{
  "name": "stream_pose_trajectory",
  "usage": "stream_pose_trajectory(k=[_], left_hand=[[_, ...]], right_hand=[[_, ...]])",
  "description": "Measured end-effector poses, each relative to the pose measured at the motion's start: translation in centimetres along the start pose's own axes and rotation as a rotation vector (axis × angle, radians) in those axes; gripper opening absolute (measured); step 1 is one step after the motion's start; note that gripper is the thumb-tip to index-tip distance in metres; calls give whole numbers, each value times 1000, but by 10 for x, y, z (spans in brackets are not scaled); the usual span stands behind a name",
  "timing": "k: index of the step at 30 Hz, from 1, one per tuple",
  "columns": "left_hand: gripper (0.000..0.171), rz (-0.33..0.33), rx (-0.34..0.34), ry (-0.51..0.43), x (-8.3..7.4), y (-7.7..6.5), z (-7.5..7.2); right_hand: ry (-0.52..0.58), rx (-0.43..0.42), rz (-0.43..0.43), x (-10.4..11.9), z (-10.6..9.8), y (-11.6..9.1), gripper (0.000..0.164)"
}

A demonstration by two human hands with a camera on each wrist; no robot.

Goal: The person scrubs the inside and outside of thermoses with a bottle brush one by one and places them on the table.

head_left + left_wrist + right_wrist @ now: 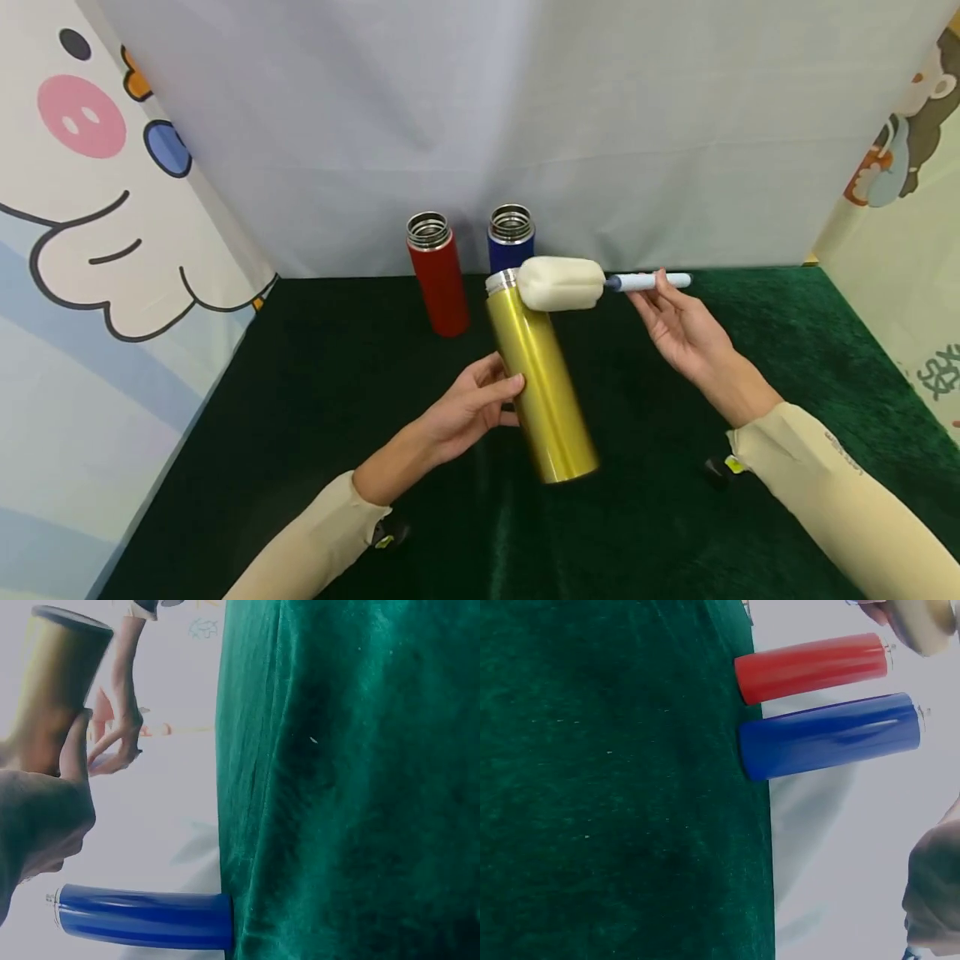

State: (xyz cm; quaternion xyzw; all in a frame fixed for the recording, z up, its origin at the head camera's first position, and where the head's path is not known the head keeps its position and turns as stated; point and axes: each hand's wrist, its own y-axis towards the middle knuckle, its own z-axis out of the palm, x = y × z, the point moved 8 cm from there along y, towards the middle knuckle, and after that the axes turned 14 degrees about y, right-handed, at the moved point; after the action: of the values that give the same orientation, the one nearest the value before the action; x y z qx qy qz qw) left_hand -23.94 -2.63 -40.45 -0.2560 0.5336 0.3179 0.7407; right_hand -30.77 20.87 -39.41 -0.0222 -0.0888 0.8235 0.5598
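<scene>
My left hand (468, 408) grips a yellow insulated bottle (540, 383) round its middle, raised off the table and tilted with its mouth toward the back left. In the left wrist view the hand (49, 814) wraps the bottle (60, 682). My right hand (686, 329) pinches the light blue handle (645, 282) of a bottle brush with a cream sponge head (562, 283). The brush lies level, its sponge in front of the bottle's upper end in the head view; whether they touch I cannot tell. Only part of the right hand (936, 889) shows in its wrist view.
A red bottle (441, 283) and a blue bottle (512, 237) stand uncapped near the back edge of the dark green cloth (337, 400). Behind them hangs a pale grey curtain (360, 125). Cartoon-printed sheets (150, 367) border the sides.
</scene>
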Motion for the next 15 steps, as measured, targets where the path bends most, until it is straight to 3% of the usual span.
stream_pose_trajectory(k=[3, 9, 15], left_hand=[[50, 29, -28, -32, -6, 0, -5], [29, 74, -166, -138, -21, 4, -25], [28, 71, -193, -175, -22, 6, -28]], right_hand=[[-14, -32, 30, -6, -4, -1, 22], [-59, -76, 145, -11, -34, -16, 23], [-118, -47, 152, -2, -44, -22, 20]])
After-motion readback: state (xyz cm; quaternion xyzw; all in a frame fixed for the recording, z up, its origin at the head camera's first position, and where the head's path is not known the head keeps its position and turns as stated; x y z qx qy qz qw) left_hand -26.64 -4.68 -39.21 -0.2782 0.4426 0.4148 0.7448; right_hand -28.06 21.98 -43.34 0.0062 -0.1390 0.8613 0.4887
